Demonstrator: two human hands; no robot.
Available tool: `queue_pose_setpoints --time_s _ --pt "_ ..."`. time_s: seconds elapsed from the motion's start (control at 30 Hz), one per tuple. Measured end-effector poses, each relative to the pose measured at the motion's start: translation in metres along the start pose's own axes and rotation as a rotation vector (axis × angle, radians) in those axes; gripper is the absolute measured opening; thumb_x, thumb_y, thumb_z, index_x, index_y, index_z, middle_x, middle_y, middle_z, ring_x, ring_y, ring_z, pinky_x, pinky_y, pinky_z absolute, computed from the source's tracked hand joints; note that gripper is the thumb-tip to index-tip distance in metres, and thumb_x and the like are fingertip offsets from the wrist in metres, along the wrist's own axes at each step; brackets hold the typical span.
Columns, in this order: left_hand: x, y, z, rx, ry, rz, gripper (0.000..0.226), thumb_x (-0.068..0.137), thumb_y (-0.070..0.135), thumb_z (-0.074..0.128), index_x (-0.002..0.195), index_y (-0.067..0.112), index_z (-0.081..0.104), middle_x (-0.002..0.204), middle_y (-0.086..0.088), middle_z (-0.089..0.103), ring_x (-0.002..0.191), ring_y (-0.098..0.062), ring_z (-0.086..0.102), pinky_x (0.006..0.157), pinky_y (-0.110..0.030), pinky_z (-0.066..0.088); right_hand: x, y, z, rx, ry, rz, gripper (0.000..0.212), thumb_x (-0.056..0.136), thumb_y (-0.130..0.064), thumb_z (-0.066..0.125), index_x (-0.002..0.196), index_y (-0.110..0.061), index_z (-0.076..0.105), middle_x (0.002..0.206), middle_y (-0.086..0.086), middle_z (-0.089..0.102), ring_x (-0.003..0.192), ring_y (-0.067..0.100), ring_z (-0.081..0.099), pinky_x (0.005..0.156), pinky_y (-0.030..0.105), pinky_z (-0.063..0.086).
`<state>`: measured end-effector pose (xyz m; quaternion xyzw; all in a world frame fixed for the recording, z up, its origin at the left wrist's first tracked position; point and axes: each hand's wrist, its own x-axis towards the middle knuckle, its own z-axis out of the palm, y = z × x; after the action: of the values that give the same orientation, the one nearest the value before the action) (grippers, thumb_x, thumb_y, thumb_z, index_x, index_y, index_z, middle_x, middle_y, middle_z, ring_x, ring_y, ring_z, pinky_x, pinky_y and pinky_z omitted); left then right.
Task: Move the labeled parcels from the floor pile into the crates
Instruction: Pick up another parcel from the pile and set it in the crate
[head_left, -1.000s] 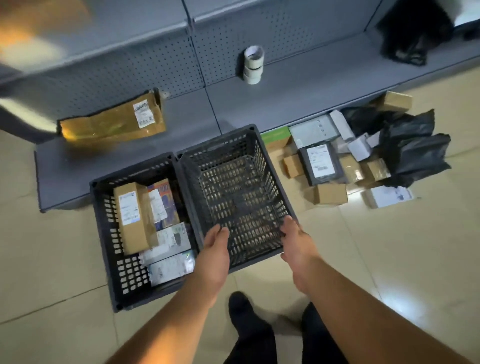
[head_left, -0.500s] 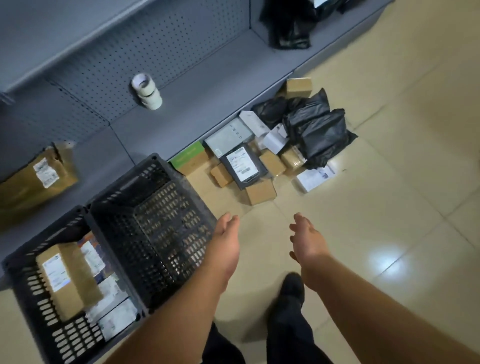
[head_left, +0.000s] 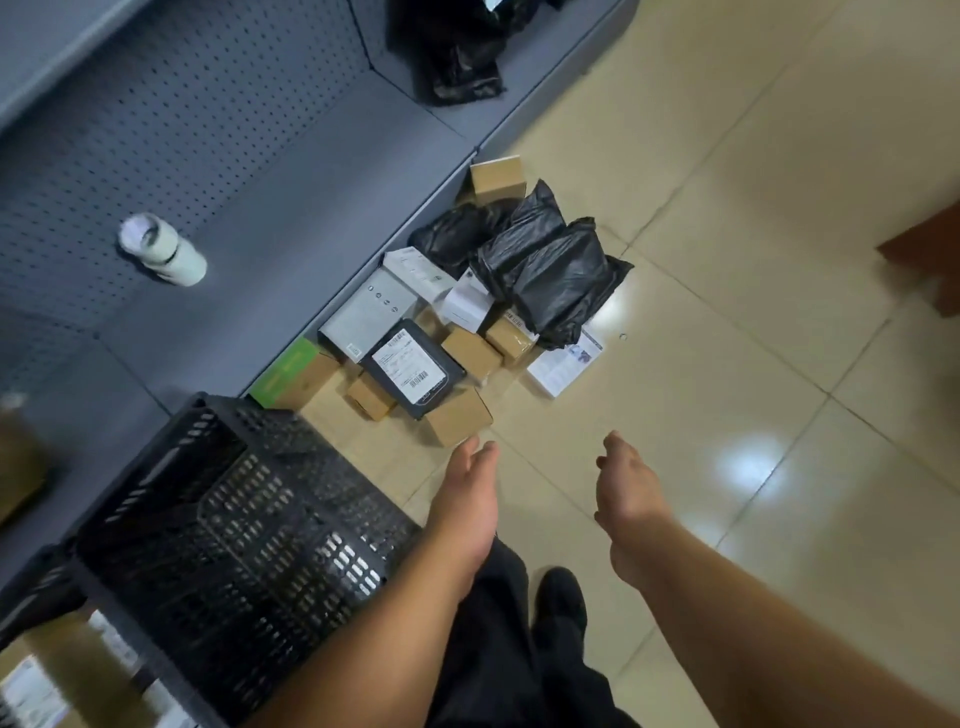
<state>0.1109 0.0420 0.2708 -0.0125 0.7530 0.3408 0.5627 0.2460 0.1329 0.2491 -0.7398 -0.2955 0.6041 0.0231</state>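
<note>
A pile of parcels lies on the tiled floor against the shelf base: a black flat parcel with a white label (head_left: 413, 375), small brown boxes (head_left: 460, 417), a grey box (head_left: 366, 314), a green-topped box (head_left: 291, 371), a white flat parcel (head_left: 566, 364) and black plastic bags (head_left: 550, 270). An empty black slatted crate (head_left: 228, 525) stands at the lower left. A second crate holding parcels (head_left: 47, 675) shows at the bottom left corner. My left hand (head_left: 465, 493) hovers just below the nearest brown box, fingers relaxed and empty. My right hand (head_left: 626, 491) hovers beside it, also empty.
A grey low shelf (head_left: 291, 228) with perforated back runs behind the pile. Tape rolls (head_left: 161, 249) stand on it, and a black bag (head_left: 457, 57) lies farther along. A brown piece of furniture (head_left: 930, 249) juts in at the right edge. My dark shoe (head_left: 561, 608) is below the hands.
Both hands left the empty crate's front rim and moved right, toward the floor pile. The view swung right, so the crates slid to the lower left.
</note>
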Motion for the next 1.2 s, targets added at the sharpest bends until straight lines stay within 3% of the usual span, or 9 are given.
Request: queue_pose_setpoints --time_s 0.23,0.43,0.6,0.7,0.77,0.9,0.97,1.13,1.2 --pt "0.057 0.051 -0.002 0.035 -0.049 -0.018 0.071 0.077 0.072 0.039 0.143 0.047 0.044 0.146 0.011 0.052 0.13 -0.015 0.052 0.112 -0.049 0.043 0.037 -0.043 0.026 0.122 0.033 0.079 0.053 0.106 -0.046 0.03 0.153 -0.024 0.04 0.156 -0.005 0.043 0.144 0.021 0.04 0.119 0.054 0.03" --pt "0.106 0.077 -0.019 0.019 -0.015 -0.055 0.066 0.082 0.069 0.039 0.143 0.047 0.045 0.143 0.01 0.055 0.13 -0.017 0.053 0.112 -0.051 0.042 0.055 -0.074 0.067 0.058 0.004 0.07 0.052 0.106 -0.046 0.029 0.152 -0.026 0.042 0.154 -0.002 0.047 0.141 0.022 0.043 0.119 0.051 0.031" --pt "0.134 0.083 -0.033 -0.102 0.066 -0.127 0.035 0.098 0.056 0.042 0.13 0.046 0.052 0.136 0.006 0.06 0.12 -0.016 0.058 0.103 -0.042 0.044 0.081 -0.103 0.098 -0.061 -0.043 0.068 0.048 0.104 -0.044 0.032 0.146 -0.028 0.048 0.149 0.0 0.05 0.138 0.025 0.045 0.119 0.049 0.032" --pt "0.146 0.084 -0.048 -0.134 0.103 -0.165 0.048 0.095 0.06 0.04 0.14 0.044 0.047 0.146 0.006 0.053 0.132 -0.022 0.051 0.113 -0.049 0.036 0.094 -0.122 0.122 -0.114 -0.092 0.113 0.042 0.099 -0.054 0.038 0.115 -0.027 0.065 0.133 0.002 0.061 0.124 0.028 0.054 0.114 0.05 0.037" --pt "0.158 0.085 -0.058 -0.189 0.138 -0.181 0.057 0.095 0.063 0.04 0.148 0.044 0.041 0.151 0.008 0.049 0.138 -0.024 0.046 0.116 -0.051 0.032 0.101 -0.134 0.139 -0.191 -0.146 0.082 0.04 0.094 -0.058 0.038 0.096 -0.028 0.065 0.125 0.001 0.065 0.118 0.027 0.058 0.112 0.049 0.041" --pt "0.185 0.076 -0.076 -0.263 0.234 -0.212 0.054 0.102 0.057 0.037 0.153 0.039 0.037 0.159 0.006 0.042 0.144 -0.024 0.04 0.119 -0.055 0.031 0.122 -0.148 0.17 -0.333 -0.278 0.001 0.052 0.097 -0.054 0.039 0.126 -0.018 0.064 0.134 0.013 0.063 0.126 0.036 0.057 0.108 0.052 0.044" --pt "0.2 0.068 -0.083 -0.298 0.266 -0.222 0.053 0.104 0.054 0.036 0.154 0.036 0.037 0.16 0.007 0.04 0.143 -0.022 0.041 0.119 -0.053 0.031 0.135 -0.154 0.187 -0.448 -0.32 -0.014 0.057 0.097 -0.058 0.031 0.132 -0.022 0.06 0.134 0.01 0.062 0.125 0.036 0.056 0.107 0.051 0.043" --pt "0.248 0.045 -0.103 -0.331 0.331 -0.227 0.052 0.105 0.052 0.033 0.154 0.034 0.037 0.16 0.006 0.041 0.143 -0.021 0.042 0.121 -0.051 0.03 0.177 -0.16 0.229 -0.605 -0.353 0.024 0.054 0.098 -0.061 0.028 0.129 -0.031 0.061 0.13 -0.008 0.062 0.12 0.02 0.056 0.106 0.045 0.039" --pt "0.27 0.033 -0.112 -0.367 0.344 -0.25 0.053 0.104 0.054 0.035 0.154 0.037 0.037 0.16 0.007 0.041 0.142 -0.021 0.043 0.12 -0.048 0.03 0.191 -0.162 0.249 -0.656 -0.376 -0.022 0.047 0.1 -0.056 0.027 0.107 -0.032 0.066 0.118 -0.009 0.066 0.108 0.016 0.059 0.093 0.043 0.044"
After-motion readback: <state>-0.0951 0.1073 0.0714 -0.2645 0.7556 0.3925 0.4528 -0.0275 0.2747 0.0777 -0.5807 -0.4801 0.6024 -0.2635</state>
